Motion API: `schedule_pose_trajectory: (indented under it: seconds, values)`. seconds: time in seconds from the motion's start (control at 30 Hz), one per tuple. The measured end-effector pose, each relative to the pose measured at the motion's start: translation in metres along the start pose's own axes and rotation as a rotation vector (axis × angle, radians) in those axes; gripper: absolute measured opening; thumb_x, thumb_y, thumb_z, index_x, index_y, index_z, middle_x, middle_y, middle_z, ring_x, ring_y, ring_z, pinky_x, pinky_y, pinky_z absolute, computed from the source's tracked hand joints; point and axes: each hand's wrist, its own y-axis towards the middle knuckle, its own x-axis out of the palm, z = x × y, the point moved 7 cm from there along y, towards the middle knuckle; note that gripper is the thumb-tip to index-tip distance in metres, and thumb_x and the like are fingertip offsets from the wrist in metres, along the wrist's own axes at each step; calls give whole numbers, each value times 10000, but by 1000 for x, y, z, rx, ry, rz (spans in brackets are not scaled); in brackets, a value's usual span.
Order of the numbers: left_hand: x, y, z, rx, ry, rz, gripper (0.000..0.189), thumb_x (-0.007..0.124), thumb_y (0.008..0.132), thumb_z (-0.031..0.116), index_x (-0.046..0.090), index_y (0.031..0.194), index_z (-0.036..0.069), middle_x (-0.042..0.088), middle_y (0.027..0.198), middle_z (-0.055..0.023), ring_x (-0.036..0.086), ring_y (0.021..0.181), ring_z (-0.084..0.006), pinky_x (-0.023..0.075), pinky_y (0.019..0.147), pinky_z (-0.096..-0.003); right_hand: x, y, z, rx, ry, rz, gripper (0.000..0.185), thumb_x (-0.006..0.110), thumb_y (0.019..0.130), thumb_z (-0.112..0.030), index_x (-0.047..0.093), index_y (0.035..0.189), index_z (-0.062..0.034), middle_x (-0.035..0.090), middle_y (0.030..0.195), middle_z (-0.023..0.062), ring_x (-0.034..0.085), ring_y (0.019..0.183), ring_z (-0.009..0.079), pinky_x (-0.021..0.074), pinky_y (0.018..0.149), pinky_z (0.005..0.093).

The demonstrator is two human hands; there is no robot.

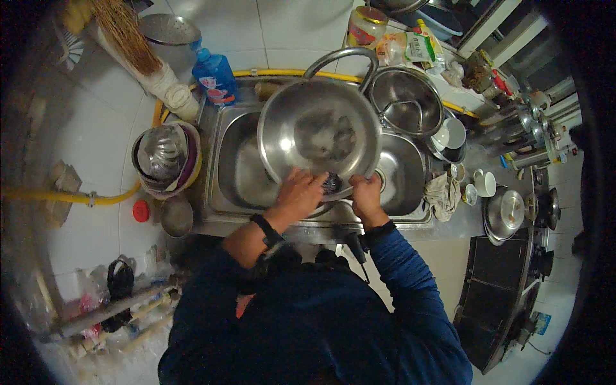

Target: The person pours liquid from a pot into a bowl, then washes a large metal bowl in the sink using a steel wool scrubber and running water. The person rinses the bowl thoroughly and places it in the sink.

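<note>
A wide stainless-steel wok [303, 106] is tilted over the double-basin sink [240, 159], its inside facing me. A loop handle [344, 54] rises from its far rim, and dark smudges mark its bottom. My right hand [366, 196] grips the near rim on the right. On the left part of the near rim, my left hand [299, 193] presses a dark, shiny scouring ball [332, 184] against the inner wall. My left fingers partly cover that ball, and its material is hard to tell.
Behind the left basin stands a blue detergent bottle [215, 79]. Stacked bowls [163, 151] sit to the left. A steel pot [408, 103] and white bowls [452, 134] stand at the back right. A cloth [442, 195], a white mug [485, 184] and a lidded pot [505, 211] lie further right.
</note>
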Motion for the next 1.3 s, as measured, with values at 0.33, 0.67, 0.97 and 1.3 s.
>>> schedule_pose_trajectory:
  seconds: [0.33, 0.67, 0.97, 1.3]
  values:
    - [-30, 17, 9, 49, 250, -155, 241, 592, 811, 212, 662, 1002, 84, 632, 1058, -66, 556, 1058, -279, 373, 1035, -495, 22, 20, -7, -30, 101, -112, 316, 531, 788, -17, 583, 1095, 35, 650, 911, 108, 640, 695, 209, 529, 531, 334]
    - [-40, -55, -65, 519, 137, -305, 257, 627, 690, 96, 595, 942, 57, 604, 1011, -124, 582, 941, -333, 490, 817, -450, 18, 39, -27, 464, 185, -616, 411, 588, 872, -169, 513, 1197, 71, 672, 908, 149, 691, 768, 263, 596, 545, 341]
    - [-23, -38, -2, 31, 146, -168, 136, 579, 746, 123, 555, 864, 59, 568, 859, -105, 598, 868, -327, 507, 726, -426, 52, -13, 32, 326, 216, -329, 346, 646, 791, -125, 590, 1106, 6, 653, 901, 115, 651, 754, 220, 521, 543, 350]
    - [-20, -25, 1, 119, 290, -140, 220, 609, 742, 112, 593, 952, 49, 619, 946, -134, 614, 911, -337, 530, 744, -440, 65, -7, -38, 214, 190, -263, 273, 630, 767, -48, 611, 1034, 7, 657, 900, 94, 648, 828, 230, 538, 659, 361]
